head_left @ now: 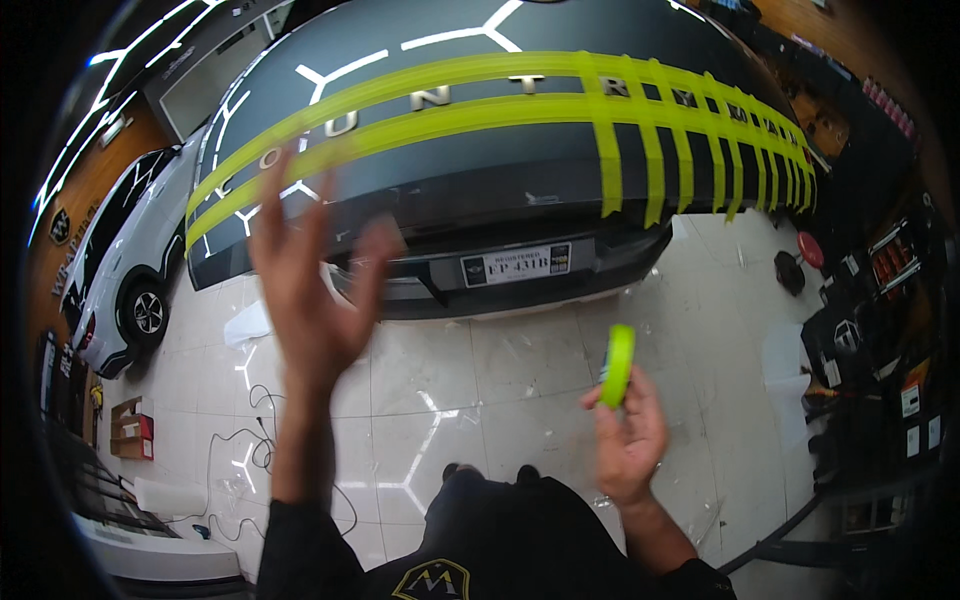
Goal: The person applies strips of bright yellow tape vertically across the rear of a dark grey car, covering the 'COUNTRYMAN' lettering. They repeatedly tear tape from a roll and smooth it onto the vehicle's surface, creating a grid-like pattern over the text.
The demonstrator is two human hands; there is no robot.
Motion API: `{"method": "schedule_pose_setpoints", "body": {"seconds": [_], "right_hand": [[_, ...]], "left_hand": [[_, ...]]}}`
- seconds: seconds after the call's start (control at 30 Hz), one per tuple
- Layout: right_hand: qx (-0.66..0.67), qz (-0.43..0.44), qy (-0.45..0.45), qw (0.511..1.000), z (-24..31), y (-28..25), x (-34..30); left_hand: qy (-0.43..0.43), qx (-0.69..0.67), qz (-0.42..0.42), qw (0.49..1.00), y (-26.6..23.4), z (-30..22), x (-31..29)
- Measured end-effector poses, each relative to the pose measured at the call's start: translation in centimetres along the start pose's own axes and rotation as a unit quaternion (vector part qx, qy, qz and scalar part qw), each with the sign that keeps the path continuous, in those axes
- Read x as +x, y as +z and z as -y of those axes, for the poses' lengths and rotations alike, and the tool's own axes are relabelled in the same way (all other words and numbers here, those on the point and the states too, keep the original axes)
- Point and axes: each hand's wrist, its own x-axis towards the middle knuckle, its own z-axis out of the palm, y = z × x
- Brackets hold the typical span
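Note:
My right hand (632, 440) grips a roll of bright yellow-green masking tape (618, 366), held upright in front of the car's rear. My left hand (318, 280) is raised with its fingers spread, slightly blurred, before the left part of the tailgate; whether it touches the panel I cannot tell. The dark grey tailgate (470, 180) carries a row of silver letters (430, 97). Two long yellow-green tape strips (460, 112) run above and below the letters. On the right half, several short vertical strips (652, 165) cross them, hanging down past the lower band.
A white car (140, 250) stands at the left. Cables (262, 440) lie on the glossy tiled floor (430, 400), near a red and brown box (132, 430). At the right are a round red-topped stool (810, 250) and shelves with tools (893, 262).

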Motion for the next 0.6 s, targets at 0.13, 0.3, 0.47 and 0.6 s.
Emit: {"method": "schedule_pose_setpoints", "body": {"seconds": [0.13, 0.3, 0.47, 0.6], "right_hand": [[-0.044, -0.068, -0.129, 0.988, 4.1, -0.3, 4.7], [-0.227, -0.055, -0.075, 0.970, 2.8, -2.8, 7.7], [-0.283, -0.004, -0.125, 0.951, 7.4, 1.5, 13.3], [-0.327, -0.013, -0.149, 0.933, 9.5, 4.1, 17.0]], "left_hand": [[0.079, -0.005, -0.084, 0.993, -1.8, 5.0, 6.9], [0.072, 0.062, -0.030, 0.995, -1.6, 5.9, 7.3], [0.121, 0.189, -0.062, 0.972, -1.4, 8.0, 11.2], [0.096, 0.172, -0.072, 0.978, -1.9, 7.6, 14.3]]}}
